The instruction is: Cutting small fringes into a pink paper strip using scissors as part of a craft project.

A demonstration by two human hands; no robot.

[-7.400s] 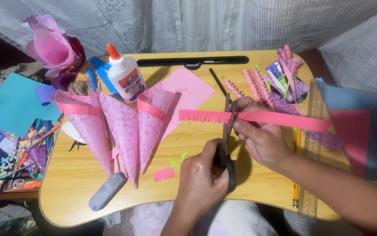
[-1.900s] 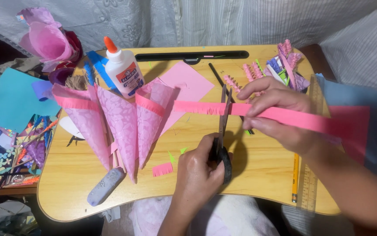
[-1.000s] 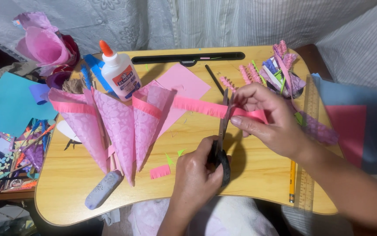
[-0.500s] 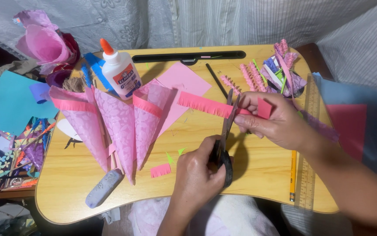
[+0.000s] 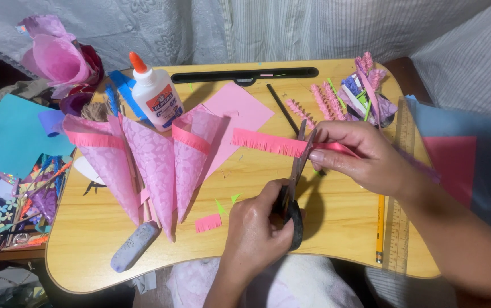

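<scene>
My left hand (image 5: 257, 228) grips black-handled scissors (image 5: 300, 157), blades pointing away from me and closing on a pink paper strip (image 5: 263, 141). The strip is fringed along its lower edge to the left of the blades. My right hand (image 5: 365, 157) pinches the strip's uncut end just right of the blades, holding it a little above the wooden lap desk (image 5: 336, 222). A short fringed pink scrap (image 5: 208, 223) lies on the desk near my left hand.
Three pink patterned paper cones (image 5: 157, 165) lie left of centre, with a white glue bottle (image 5: 154, 94) and a pink sheet (image 5: 239, 108) behind. Fringed rolls (image 5: 325, 102) sit at the back right. A pencil (image 5: 380, 228) and ruler (image 5: 400, 228) lie along the right edge; a grey stick (image 5: 134, 246) sits front left.
The strip has slid leftward through the scissors and its fringed part has grown. My right hand has moved left, closer to the blades. The scissor hand has stayed in place.
</scene>
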